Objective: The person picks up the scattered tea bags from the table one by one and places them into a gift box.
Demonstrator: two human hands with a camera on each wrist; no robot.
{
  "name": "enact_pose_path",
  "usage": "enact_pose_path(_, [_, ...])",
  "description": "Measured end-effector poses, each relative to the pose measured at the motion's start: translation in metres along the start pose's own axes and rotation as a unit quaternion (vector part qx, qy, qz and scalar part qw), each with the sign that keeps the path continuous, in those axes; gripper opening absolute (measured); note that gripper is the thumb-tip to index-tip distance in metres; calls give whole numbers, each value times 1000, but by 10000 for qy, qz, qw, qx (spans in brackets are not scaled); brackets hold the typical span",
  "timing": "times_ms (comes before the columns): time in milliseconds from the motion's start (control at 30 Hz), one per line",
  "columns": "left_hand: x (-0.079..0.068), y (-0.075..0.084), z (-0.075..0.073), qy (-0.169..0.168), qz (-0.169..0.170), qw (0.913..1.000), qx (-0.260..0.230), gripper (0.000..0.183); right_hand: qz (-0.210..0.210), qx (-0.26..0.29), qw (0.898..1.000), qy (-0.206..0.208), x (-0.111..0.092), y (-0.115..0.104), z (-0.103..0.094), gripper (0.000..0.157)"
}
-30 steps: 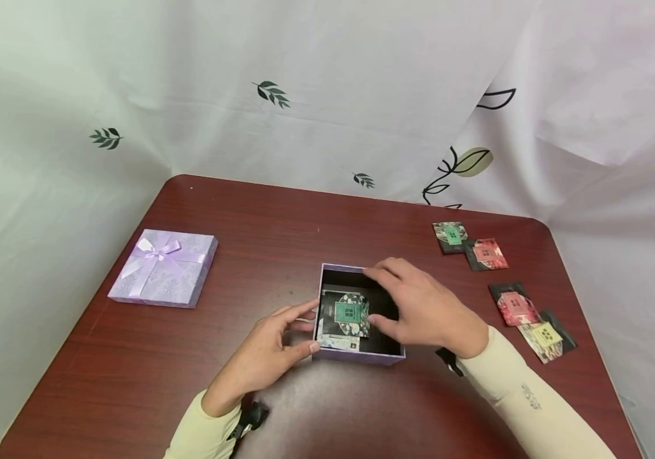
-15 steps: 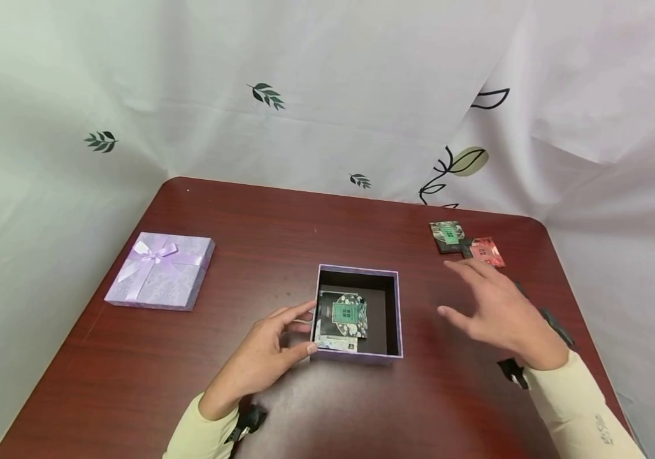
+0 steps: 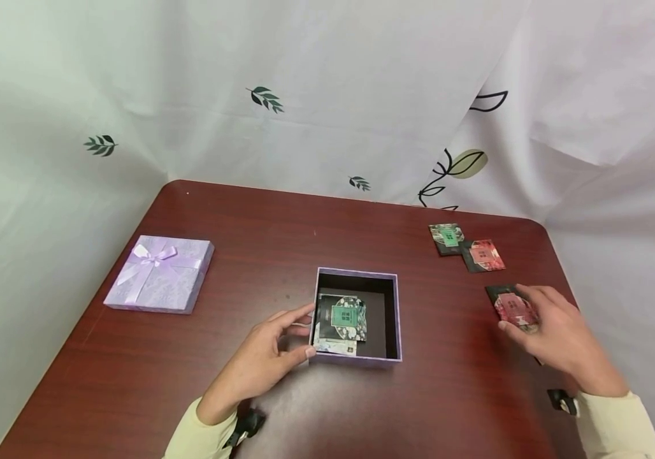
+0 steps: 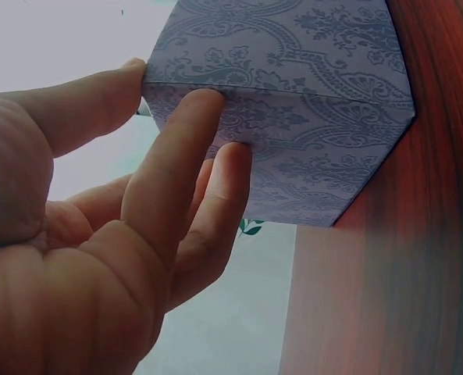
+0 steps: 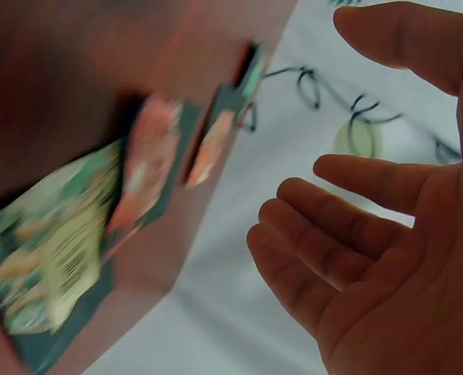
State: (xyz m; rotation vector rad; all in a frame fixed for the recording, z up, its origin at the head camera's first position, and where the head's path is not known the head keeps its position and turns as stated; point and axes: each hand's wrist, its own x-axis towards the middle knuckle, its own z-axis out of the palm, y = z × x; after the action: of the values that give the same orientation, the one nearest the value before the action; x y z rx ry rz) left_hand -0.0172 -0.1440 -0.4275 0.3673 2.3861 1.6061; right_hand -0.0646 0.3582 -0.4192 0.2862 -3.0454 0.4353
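Right hand (image 3: pixel 559 338) spread, empty, over red packet (image 3: pixel 513 308) (left hand (image 3: pixel 261 358), loose, touches box (image 3: pixel 356 361)); yellow packet (image 5: pixel 59 262), close against red, could drag along.

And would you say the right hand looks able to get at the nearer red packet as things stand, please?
Most likely yes: the right hand is open over one side of the nearer red packet, and nothing shows blocking the way between them.

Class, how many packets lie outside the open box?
4, on the right, far to near: green-labelled packet, red-labelled packet, second red-labelled packet, yellow-labelled packet. More may be hidden.
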Motion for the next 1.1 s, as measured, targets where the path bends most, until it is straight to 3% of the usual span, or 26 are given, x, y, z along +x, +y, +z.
enact_pose_path(300, [-1, 0, -1, 0, -57, 10000, 41, 70, 614, 9, 9972, -429, -15, 41, 9, 86])
enact_pose_path(567, [-2, 1, 0, 9, 12, 10000, -6, 68, 1098, -258, 9888, -982, -23, 62, 15, 103])
enact_pose_path(867, [-3, 1, 0, 11, 28, 10000, -43, 67, 1212, -210, 9877, -969, -30, 70, 24, 103])
enact_pose_path(1100, [-3, 2, 1, 42, 30, 10000, 4, 67, 1141, -152, 9907, -729, -34, 74, 28, 97])
